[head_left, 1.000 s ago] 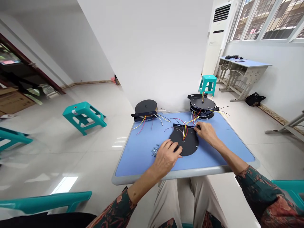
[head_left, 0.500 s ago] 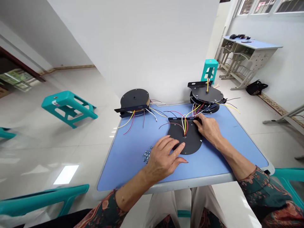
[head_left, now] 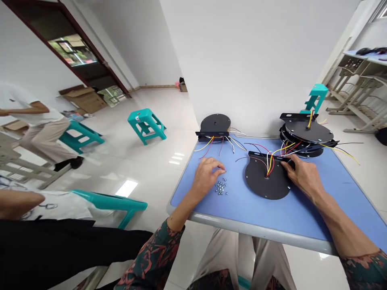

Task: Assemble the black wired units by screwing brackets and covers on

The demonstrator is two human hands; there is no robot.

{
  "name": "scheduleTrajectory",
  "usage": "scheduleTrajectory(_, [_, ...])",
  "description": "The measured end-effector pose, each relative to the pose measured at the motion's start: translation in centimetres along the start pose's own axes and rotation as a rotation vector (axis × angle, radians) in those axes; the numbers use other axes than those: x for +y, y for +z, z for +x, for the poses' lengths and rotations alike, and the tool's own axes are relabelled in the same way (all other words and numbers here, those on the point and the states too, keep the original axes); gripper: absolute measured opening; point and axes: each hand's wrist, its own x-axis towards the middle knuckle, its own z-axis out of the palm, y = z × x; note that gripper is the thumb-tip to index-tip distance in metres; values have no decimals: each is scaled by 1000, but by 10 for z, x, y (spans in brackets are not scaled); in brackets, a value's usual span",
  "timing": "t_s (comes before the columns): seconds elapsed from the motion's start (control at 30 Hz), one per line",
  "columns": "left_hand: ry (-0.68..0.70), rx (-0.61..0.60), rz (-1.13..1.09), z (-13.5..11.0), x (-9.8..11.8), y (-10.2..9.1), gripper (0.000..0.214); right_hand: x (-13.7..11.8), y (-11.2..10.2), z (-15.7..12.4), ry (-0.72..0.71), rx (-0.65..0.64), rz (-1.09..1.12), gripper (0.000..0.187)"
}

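While the left hand [head_left: 207,176] hangs half-curled and empty just beside a small heap of silver metal nuts [head_left: 221,187], the open right hand [head_left: 304,175] presses the straight black metal bracket [head_left: 260,155] of a round black metal plate [head_left: 260,183], centre right on the blue table [head_left: 187,197].

Look at this blue-topped table [head_left: 314,213]: a wired black disc [head_left: 260,181], small metal fasteners [head_left: 221,187], another disc [head_left: 215,123], a disc stack [head_left: 305,131]!
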Motion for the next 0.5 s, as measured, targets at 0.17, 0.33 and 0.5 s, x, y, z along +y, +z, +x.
scheduleTrajectory(0.17, [103, -249, 94, -3, 3, 0, 13, 5, 1, 2, -5, -16, -19, 35])
scheduleTrajectory(0.33, [139, -292, 209, -6, -3, 3, 15, 3, -1, 1, 1, -12, -9, 34])
scheduleTrajectory(0.5, [146, -301, 208, -4, -6, 7, 17, -1, -7, 1, 2, 5, 23, 33])
